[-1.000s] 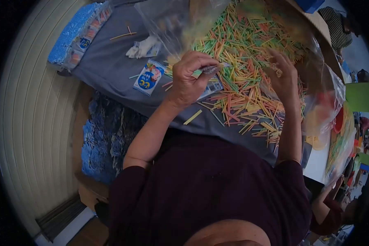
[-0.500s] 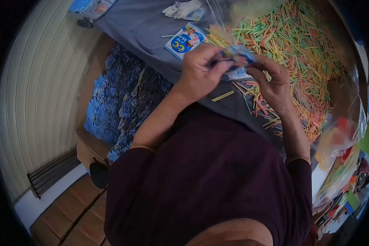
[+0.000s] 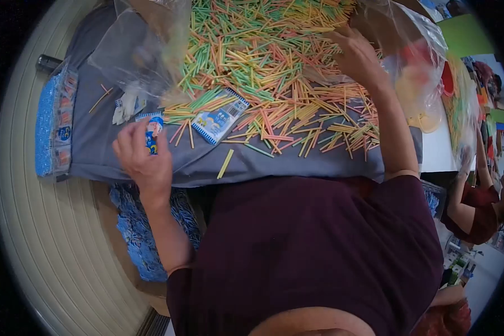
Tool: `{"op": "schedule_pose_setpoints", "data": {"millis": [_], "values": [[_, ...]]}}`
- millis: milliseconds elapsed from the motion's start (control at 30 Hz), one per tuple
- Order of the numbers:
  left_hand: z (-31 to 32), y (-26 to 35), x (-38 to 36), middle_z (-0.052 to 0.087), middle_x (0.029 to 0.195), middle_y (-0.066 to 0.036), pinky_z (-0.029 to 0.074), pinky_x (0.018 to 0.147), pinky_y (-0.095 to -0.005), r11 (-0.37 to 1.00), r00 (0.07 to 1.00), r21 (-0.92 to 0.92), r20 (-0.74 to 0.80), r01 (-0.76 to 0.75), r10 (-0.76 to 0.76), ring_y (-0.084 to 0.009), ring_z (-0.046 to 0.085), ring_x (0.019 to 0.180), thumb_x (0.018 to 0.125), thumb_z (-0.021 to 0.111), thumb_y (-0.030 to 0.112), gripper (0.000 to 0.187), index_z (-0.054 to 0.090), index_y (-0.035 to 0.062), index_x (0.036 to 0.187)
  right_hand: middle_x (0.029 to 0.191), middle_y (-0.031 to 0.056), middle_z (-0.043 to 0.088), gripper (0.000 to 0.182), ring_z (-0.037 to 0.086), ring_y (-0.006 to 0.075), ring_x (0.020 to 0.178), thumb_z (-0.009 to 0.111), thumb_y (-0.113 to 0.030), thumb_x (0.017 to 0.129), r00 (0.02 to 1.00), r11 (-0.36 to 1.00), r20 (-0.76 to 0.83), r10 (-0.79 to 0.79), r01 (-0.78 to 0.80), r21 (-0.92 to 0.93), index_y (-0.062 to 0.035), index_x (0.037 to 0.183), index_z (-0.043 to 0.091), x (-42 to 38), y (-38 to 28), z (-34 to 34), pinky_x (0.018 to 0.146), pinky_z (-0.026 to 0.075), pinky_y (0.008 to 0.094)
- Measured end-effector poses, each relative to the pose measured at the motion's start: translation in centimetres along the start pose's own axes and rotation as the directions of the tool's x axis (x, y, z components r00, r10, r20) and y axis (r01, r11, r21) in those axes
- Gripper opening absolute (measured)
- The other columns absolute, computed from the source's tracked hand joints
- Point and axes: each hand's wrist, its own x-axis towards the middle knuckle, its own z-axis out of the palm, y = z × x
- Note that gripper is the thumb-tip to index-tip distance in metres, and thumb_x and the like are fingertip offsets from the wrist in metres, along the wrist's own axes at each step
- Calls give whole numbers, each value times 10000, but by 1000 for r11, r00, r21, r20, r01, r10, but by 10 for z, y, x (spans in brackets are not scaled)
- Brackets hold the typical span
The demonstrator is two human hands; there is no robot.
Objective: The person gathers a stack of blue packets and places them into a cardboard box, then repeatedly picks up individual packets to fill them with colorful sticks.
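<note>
My left hand [image 3: 144, 159] is closed around a small blue candy packet [image 3: 153, 133] with a cartoon picture, low over the left part of the table. The striped edge of another packet shows just behind it. My right hand [image 3: 359, 59] reaches over the far right of a large heap of thin pastel candy sticks [image 3: 252, 61], fingers stretched out and apart, with nothing visible in them. Between the hands, a flat blue and white packet [image 3: 219, 119] lies at the near edge of the heap, some sticks across its upper left.
The table has a grey cloth [image 3: 95, 148]. A white crumpled glove [image 3: 130, 105] and clear plastic sheeting [image 3: 134, 50] lie left. A clear bag of blue packets [image 3: 56, 123] stands at the left edge. Below, a carton holds many blue packets [image 3: 145, 246]. Another person [image 3: 476, 207] is at right.
My hands, together at a packet before, have parted: the left went left with a packet, the right went far right onto the sticks. The view has turned, showing more of the table.
</note>
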Motion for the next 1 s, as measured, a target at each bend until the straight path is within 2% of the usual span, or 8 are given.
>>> {"op": "schedule_pose_setpoints", "data": {"millis": [33,100,200,367,533,633,700,1000], "values": [[3,21,0,621,1060,-111,473,851,-422,1000,1000,-1,5,-1,1,-301,568,999,758,780,113,426,671,55,1165,1012,155,635,430,610,355,1032,647,-20,785,1000,1000,4,3,-3,1,-163,1189,687,-3,12,-2,826,514,473],[13,54,5,602,1055,-118,474,847,-433,905,942,-403,230,-138,245,-310,564,1006,778,752,114,370,666,41,1130,1397,143,506,606,468,358,1285,612,68,743,957,962,258,131,-59,-267,-136,1312,586,-5,27,-5,1023,404,513],[39,72,12,586,1015,-118,477,839,-445,949,852,-257,440,-182,283,-318,577,978,775,735,133,300,664,25,1046,1425,150,448,647,417,348,1316,607,50,750,949,969,312,-37,111,-221,-155,1360,544,-6,32,12,1033,376,524],[48,82,-2,565,1016,-117,512,754,-415,942,837,-161,433,-294,335,-313,575,990,758,700,93,265,648,-9,997,1323,159,484,565,448,336,1262,616,20,764,927,934,362,-100,213,-287,-117,1309,557,-12,38,19,1002,383,487],[54,92,-11,586,1000,-101,524,695,-390,932,912,-89,193,-350,361,-295,585,913,748,683,16,194,665,-20,938,1308,151,494,449,439,324,1274,606,-7,775,897,940,441,-40,183,-287,-79,1218,581,-13,37,16,979,377,509],[60,80,-20,615,936,-86,516,688,-378,942,939,-211,173,-260,297,-290,597,856,761,685,20,124,683,0,883,1217,169,573,386,532,314,1172,598,-19,800,981,964,173,-84,124,-236,-78,1181,607,-15,61,27,924,427,441],[60,76,-19,617,893,-80,510,697,-383,936,959,-285,128,-209,253,-293,600,833,761,691,21,100,685,15,861,1044,168,659,345,632,347,961,608,-59,852,992,978,120,34,-58,203,-62,1197,611,-12,75,32,790,473,378],[59,77,0,623,839,-75,495,711,-406,947,966,-303,196,-105,170,-298,597,815,735,704,5,99,677,60,813,953,167,687,345,646,387,835,620,-188,923,979,758,20,205,-172,629,-54,1240,602,33,15,39,699,476,419]]}}
